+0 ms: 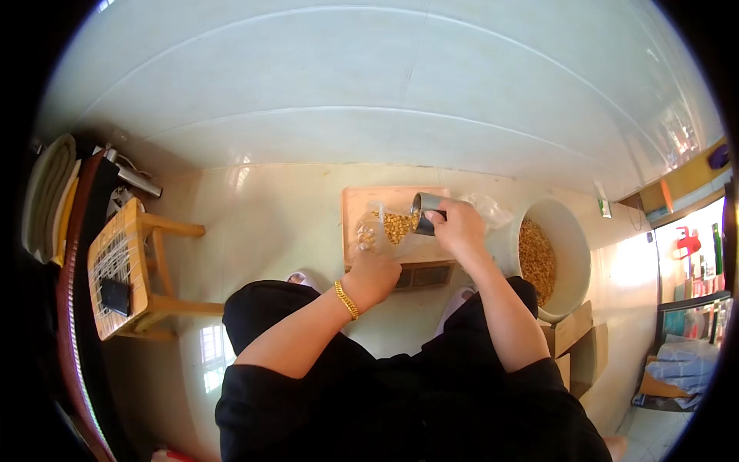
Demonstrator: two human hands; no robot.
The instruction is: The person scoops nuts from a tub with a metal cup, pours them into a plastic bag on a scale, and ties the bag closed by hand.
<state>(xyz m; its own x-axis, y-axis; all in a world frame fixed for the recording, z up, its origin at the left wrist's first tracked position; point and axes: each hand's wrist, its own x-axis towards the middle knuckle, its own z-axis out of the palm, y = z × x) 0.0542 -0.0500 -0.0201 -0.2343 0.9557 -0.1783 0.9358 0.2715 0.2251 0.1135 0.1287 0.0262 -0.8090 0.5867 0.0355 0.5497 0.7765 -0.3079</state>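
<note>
My right hand [462, 229] is wrapped round a metal cup [426, 213], which is tilted with its mouth to the left. Golden-brown pieces [397, 228] lie at the cup's mouth, by the opening of a clear plastic bag [369, 231]. Closed on the lower part of this bag is my left hand [372, 277], with a gold bracelet at the wrist; some pieces show inside the bag. Both hands are above a scale with a pinkish platform [356, 202] and a dark panel [422, 276] on its near side.
Right of the scale stands a white bucket [573, 258] holding many similar pieces. Another clear bag [490, 209] lies between them. A cardboard box [589, 354] is near my right knee. At left stands a wooden stool [138, 304] with a black object. A white wall rises ahead.
</note>
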